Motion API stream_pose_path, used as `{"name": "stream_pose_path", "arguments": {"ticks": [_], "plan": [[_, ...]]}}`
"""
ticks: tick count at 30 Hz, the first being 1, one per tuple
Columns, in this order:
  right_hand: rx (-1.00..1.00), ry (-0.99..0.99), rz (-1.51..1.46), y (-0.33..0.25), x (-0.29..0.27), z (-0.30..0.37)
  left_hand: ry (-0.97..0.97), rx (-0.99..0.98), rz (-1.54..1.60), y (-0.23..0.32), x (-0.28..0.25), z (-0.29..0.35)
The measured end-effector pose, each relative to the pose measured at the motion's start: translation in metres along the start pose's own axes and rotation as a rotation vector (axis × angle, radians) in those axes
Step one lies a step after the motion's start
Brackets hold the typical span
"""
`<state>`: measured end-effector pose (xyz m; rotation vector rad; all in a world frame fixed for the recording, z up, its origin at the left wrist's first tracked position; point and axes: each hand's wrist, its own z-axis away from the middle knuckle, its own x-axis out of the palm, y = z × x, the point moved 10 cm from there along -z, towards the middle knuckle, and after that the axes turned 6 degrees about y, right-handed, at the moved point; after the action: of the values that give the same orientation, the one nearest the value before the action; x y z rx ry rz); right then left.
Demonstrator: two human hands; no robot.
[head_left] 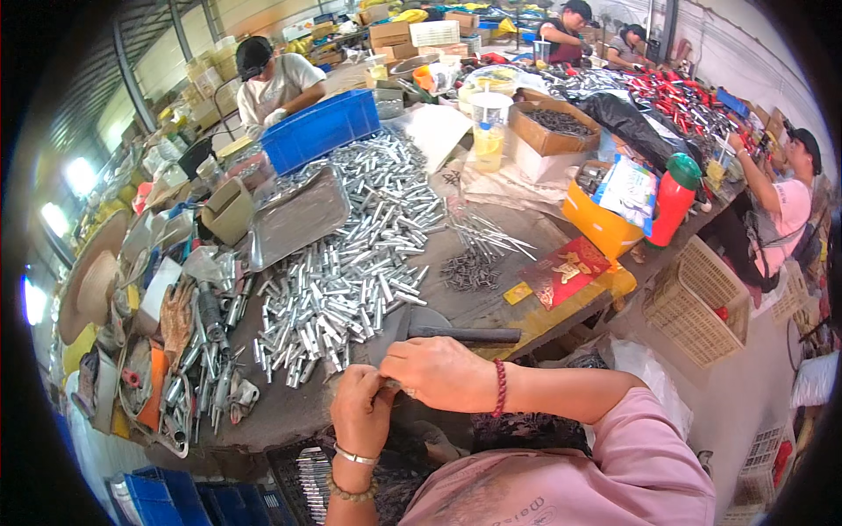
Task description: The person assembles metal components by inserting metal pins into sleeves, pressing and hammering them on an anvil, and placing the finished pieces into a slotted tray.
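My left hand (361, 410) and my right hand (438, 373) meet at the front edge of the table, fingers pinched together. Whatever lies between their fingertips is too small and covered to name. Just beyond my right hand rests a hammer-like tool (465, 335) with a dark handle, its head partly hidden. A large heap of short silver metal tubes (342, 280) spreads over the table (443, 302) in front of my hands. To its right are a small pile of dark pins (471, 272) and a bundle of thin metal rods (495, 235).
A blue bin (320, 131) and a metal tray (303, 215) border the heap. Gloves and tools (206, 342) crowd the left. Right: a red envelope (568, 270), yellow container (596, 215) and red bottle (674, 200). Below stands a crate of metal parts (313, 482). Several people work around.
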<state>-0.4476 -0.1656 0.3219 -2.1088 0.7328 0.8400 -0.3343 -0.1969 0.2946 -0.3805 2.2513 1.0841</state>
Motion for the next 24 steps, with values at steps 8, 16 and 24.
{"name": "stream_pose_path", "arguments": {"ticks": [8, 16, 24], "plan": [[0.134, 0.153, -0.321, 0.018, -0.010, -0.003, -0.010, 0.009, 0.012, 0.009, -0.005, 0.005], [0.323, 0.164, -0.437, 0.045, -0.024, 0.013, 0.026, 0.047, 0.025, 0.007, -0.005, 0.001], [0.160, 0.227, -0.180, 0.034, -0.021, 0.016, 0.022, 0.003, 0.036, -0.001, -0.002, -0.001]]}}
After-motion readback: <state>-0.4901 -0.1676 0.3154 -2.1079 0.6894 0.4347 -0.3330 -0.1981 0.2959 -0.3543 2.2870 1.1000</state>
